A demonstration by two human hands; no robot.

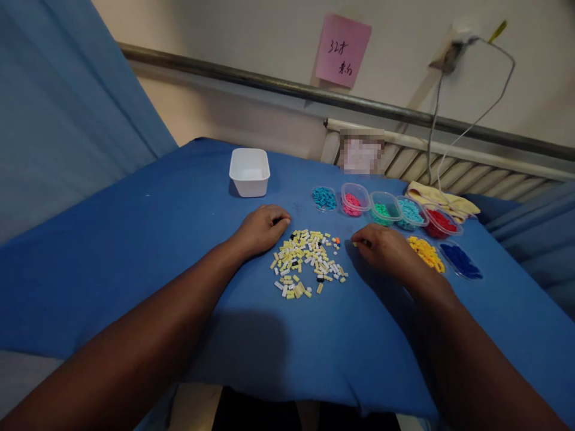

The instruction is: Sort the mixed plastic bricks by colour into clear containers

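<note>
A loose pile of small toy building bricks (309, 254), mostly pale yellow and white with a few black ones, lies spread on the blue cloth. At its upper left edge rests my left hand (264, 227), its fingers curled in and the thumb near the index finger; anything inside them is hidden. To the right of the pile, my right hand (383, 244) is closed in a pinch low over the cloth. A small pale yellow brick (355, 243) shows at its fingertips. One orange brick (337, 240) lies at the pile's right edge.
A white tub (250, 172) stands at the back. Clear containers of teal (324, 198), pink (352, 205), green (383, 214), light turquoise (409, 212), red (441, 220), yellow (426, 254) and dark blue pieces (462, 260) stand right. Behind them lies a yellowish cloth (442, 200).
</note>
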